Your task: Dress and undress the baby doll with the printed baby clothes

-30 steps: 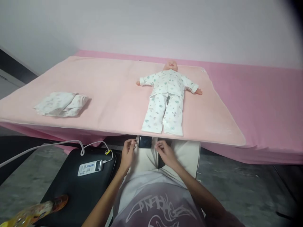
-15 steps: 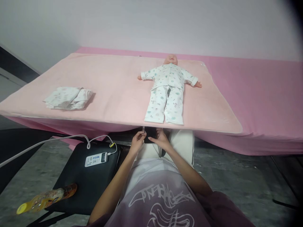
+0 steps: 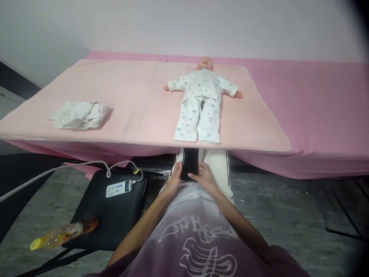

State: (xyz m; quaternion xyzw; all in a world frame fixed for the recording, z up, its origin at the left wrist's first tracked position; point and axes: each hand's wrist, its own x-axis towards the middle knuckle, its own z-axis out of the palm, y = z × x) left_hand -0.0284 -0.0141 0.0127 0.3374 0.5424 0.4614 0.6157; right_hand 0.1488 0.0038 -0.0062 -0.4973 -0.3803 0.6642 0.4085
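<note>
Between my two hands, over my lap and just below the table edge, is a black smartphone [image 3: 190, 163] with a dark screen. My left hand [image 3: 176, 175] grips its left side. My right hand [image 3: 205, 175] holds its right side, with the thumb lying across the lower part of the screen. Beyond the phone, a baby doll [image 3: 201, 86] in white patterned pajamas lies face up on the table, arms spread and legs toward me. Far to the left of my hands sits a folded bundle of white patterned cloth [image 3: 79, 114].
A pale pink mat [image 3: 135, 104] lies over a darker pink tablecloth [image 3: 317, 107]. Left of me, a black chair seat [image 3: 106, 219] carries a white power bank [image 3: 118, 188] with a cable [image 3: 72, 165] and a yellow-capped bottle [image 3: 63, 233] on its side. A wall stands behind the table.
Both hands have drawn the phone down toward my body and slightly right, so more of it shows beyond the table edge. The view has shifted a little; the doll and cloth lie as before.
</note>
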